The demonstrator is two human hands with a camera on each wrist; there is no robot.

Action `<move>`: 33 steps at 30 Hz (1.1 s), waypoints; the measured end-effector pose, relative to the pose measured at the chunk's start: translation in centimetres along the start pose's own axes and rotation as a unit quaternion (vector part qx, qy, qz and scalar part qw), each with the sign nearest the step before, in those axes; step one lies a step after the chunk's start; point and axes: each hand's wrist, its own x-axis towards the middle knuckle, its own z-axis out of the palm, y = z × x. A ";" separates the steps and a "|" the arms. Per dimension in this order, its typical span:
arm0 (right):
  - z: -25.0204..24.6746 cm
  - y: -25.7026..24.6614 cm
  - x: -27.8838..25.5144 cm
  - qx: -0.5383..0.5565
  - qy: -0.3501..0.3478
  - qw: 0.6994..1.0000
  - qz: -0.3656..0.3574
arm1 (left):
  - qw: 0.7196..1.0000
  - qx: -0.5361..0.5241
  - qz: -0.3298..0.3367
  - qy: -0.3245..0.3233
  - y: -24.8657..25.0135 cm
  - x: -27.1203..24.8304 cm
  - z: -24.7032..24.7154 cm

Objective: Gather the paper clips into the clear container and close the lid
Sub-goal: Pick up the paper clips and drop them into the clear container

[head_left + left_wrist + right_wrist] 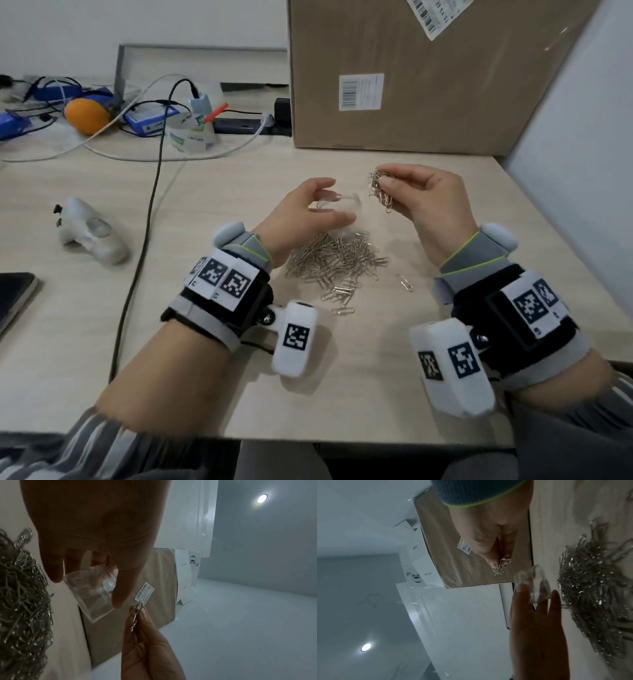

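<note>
- At the centre of the worktop (pixel 219 394), the left hand (pixel 301 212) grips the clear container (pixel 339 205) between thumb and curled fingers, holding it raised above the surface.
- Left wrist view: the clear container (pixel 92 595) is tilted, with its square open rim turned toward the right hand (pixel 147 646). No lid can be made out on it.
- The right hand (pixel 428 198) is raised just beside the container, its thumb and fingertips pinching a small bunch of paper clips (pixel 380 192) that dangles below the grip.
- Right wrist view: the bunch of paper clips (pixel 501 565) hangs close to the container (pixel 532 584) but apart from it.
- Whether any clips already lie inside the container cannot be told.
- A large pile of paper clips (pixel 335 263) lies loose on the worktop directly below and between both hands, with several stray clips (pixel 406 283) scattered at its near edge.
- A cardboard box (pixel 428 75) bearing barcode labels stands at the far edge, behind the hands.
- A white controller (pixel 90 234) lies well to the left, beside a black cable (pixel 147 226) running across the surface.
- An orange (pixel 87 114) and blue devices (pixel 150 118) sit among cables at the far left.
</note>
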 end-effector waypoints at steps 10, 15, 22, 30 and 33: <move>1.3 1.5 -0.3 -0.131 -0.079 0.983 -0.098 | 0.998 0.021 0.033 -0.051 -0.3 -0.4 0.9; 1.2 2.1 -0.7 -0.124 -0.097 0.982 -0.101 | 0.999 0.020 0.033 -0.027 -0.7 -0.8 0.3; 0.1 3.6 -0.5 -0.250 -0.078 0.962 -0.083 | 0.994 0.026 0.067 0.081 -1.5 -0.8 -1.1; 0.4 3.8 -1.2 -0.447 -0.226 0.865 -0.028 | 0.988 0.012 0.079 0.130 -2.1 -0.8 -1.4; 0.7 4.0 -1.2 -0.445 -0.209 0.868 -0.073 | 0.989 0.009 0.079 0.124 -2.2 -1.2 -1.3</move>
